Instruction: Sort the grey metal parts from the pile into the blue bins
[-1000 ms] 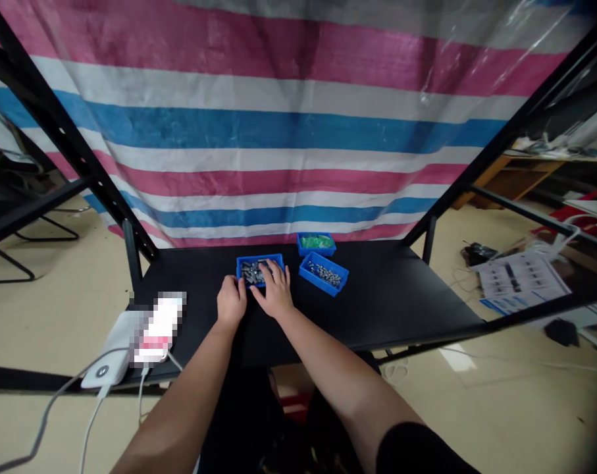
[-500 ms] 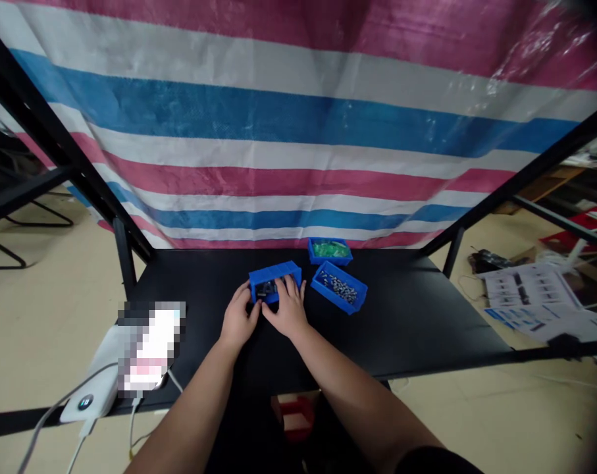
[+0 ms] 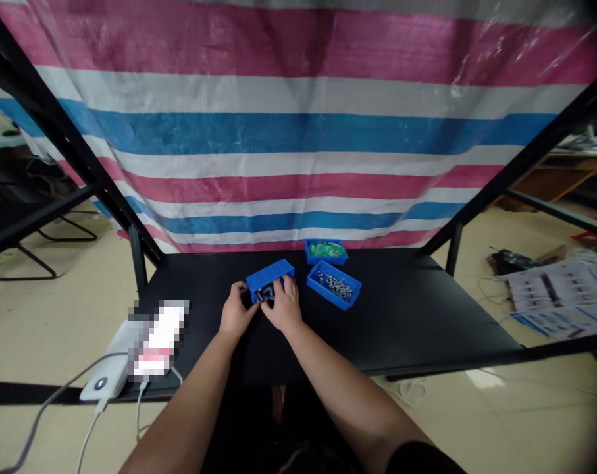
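Note:
A blue plastic bin [image 3: 270,271] tips toward me on the black table, with small dark cylindrical parts [image 3: 265,293] in its opening. My left hand [image 3: 235,315] is closed around the bin's left end, thumb at the front edge. Over the right part of the opening, my right hand [image 3: 284,308] has its fingers bent down into the bin and its thumb near the dark parts. What lies under those fingertips is hidden. To the right is a second blue bin [image 3: 351,304] holding many small metal pieces [image 3: 338,287].
Behind the metal pieces stands a third blue bin [image 3: 326,261] with green packets [image 3: 326,249]. A blurred-out phone [image 3: 157,342] and a white power bank [image 3: 111,368] with cables lie at the table's left. Black frame bars and a striped sheet [image 3: 298,164] enclose the table [image 3: 401,316].
The camera view has shifted slightly. My right hand's fingers have drawn closer together over the bin, and more dark parts show near its thumb. My left hand stays on the bin's left end.

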{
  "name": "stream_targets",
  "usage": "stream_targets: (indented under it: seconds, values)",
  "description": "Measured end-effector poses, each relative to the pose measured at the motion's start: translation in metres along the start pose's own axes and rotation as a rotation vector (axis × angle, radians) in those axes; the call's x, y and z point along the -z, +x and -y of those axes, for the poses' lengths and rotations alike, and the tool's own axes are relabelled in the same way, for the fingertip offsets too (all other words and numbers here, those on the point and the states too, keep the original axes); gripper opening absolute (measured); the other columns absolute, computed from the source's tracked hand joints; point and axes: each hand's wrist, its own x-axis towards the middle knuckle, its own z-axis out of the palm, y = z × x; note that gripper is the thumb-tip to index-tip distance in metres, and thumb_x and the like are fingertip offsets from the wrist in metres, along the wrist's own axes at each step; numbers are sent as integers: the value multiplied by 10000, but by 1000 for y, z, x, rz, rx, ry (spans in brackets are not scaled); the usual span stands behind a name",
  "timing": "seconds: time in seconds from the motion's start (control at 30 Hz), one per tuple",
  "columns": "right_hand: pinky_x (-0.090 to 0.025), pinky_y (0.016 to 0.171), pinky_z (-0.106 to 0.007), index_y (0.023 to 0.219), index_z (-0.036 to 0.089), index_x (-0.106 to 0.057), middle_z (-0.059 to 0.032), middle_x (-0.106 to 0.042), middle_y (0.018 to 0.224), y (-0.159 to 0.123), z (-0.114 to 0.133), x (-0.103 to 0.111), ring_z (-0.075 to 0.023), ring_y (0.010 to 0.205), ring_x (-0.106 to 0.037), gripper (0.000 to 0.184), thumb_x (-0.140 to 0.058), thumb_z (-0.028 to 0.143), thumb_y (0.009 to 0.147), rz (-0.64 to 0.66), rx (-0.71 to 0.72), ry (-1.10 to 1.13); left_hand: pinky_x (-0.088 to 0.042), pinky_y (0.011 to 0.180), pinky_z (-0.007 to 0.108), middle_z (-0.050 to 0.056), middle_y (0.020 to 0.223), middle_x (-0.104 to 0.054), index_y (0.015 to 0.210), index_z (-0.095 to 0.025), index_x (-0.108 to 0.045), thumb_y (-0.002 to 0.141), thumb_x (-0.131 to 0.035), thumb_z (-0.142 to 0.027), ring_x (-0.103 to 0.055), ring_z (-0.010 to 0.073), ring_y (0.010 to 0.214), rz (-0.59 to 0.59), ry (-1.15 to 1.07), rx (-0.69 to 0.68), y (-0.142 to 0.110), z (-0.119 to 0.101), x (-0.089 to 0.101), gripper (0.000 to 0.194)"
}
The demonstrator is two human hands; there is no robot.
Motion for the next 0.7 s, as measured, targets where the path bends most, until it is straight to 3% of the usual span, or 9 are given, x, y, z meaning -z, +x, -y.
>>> stream_targets:
  seconds: [0.1, 0.17, 0.3, 0.47, 0.7]
  values:
    - [-259, 1183, -566, 1363, 178, -524, -201, -406, 1449, 0, -1, -1, -379, 1381, -366, 689, -720, 269, 710, -3, 5, 16, -553, 939, 420, 117, 1279, -615, 1431, -254, -324, 728, -787, -308, -678, 263, 1103, -13, -19, -13, -1, 0, -1, 843]
    - [-278, 1171, -563, 1362, 201, -519, -189, -396, 1465, -1, -1, -1, -376, 1385, -362, 702, -730, 265, 696, -7, 11, 31, -541, 970, 433, 140, 1368, -572, 1495, -258, -294, 727, -788, -309, -664, 272, 1137, -21, 28, -60, -1, -1, -1, 915]
    - [-297, 1165, -550, 1364, 184, -503, -193, -402, 1468, -2, -1, -2, -376, 1384, -364, 720, -730, 262, 684, 4, -9, 66, -494, 1043, 445, 153, 1456, -512, 1466, -228, -382, 733, -778, -314, -615, 289, 1219, -29, 95, -146, -2, -3, 1, 838]
    - [-324, 1164, -527, 1413, 122, -441, -230, -382, 1498, -3, -7, -4, -370, 1415, -351, 766, -691, 263, 702, 35, -25, 114, -512, 1018, 430, 133, 1369, -587, 1433, -223, -401, 737, -776, -339, -657, 263, 1145, 22, 62, -153, -7, -9, 4, 799]
    - [-344, 1152, -541, 1424, 75, -433, -269, -420, 1474, -5, -11, -5, -395, 1408, -375, 792, -697, 392, 748, 17, -14, 136, -508, 1038, 440, 119, 1319, -623, 1396, -231, -420, 750, -760, -303, -651, 259, 1171, 56, 21, -185, -8, -8, 3, 734]
